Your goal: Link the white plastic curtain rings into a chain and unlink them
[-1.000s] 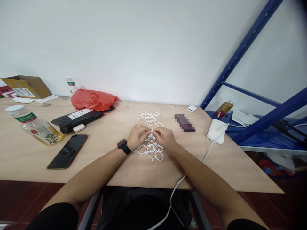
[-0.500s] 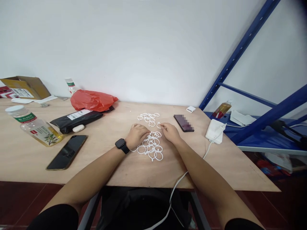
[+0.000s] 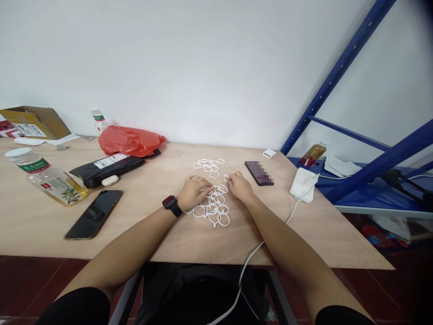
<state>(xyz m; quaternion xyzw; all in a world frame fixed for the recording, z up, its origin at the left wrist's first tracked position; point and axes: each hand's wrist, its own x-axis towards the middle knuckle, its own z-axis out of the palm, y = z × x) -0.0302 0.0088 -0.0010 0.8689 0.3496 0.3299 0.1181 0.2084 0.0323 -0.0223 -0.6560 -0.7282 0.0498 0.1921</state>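
Observation:
White plastic curtain rings with small eyelets lie in two groups on the wooden table. The nearer pile (image 3: 216,209) overlaps between my hands; a smaller far group (image 3: 210,165) lies beyond them. My right hand (image 3: 241,187) is closed, thumb and fingers pinching one curtain ring (image 3: 225,177) just above the near pile's right side. At the pile's left edge, my left hand (image 3: 194,193) has its fingers bent together, tips against the upper rings. What lies between those tips is hidden. A black watch (image 3: 170,203) is on my left wrist.
To the left are a phone (image 3: 93,215), a tilted bottle (image 3: 54,183), a black package (image 3: 106,169) and a red plastic bag (image 3: 130,141). On the right lie a dark phone (image 3: 254,172) and a white power bank (image 3: 303,185) with a cable (image 3: 252,257) crossing the table edge.
The ring in my right hand has turned slightly and shifted a little to the right. My left hand stays almost in place beside the pile.

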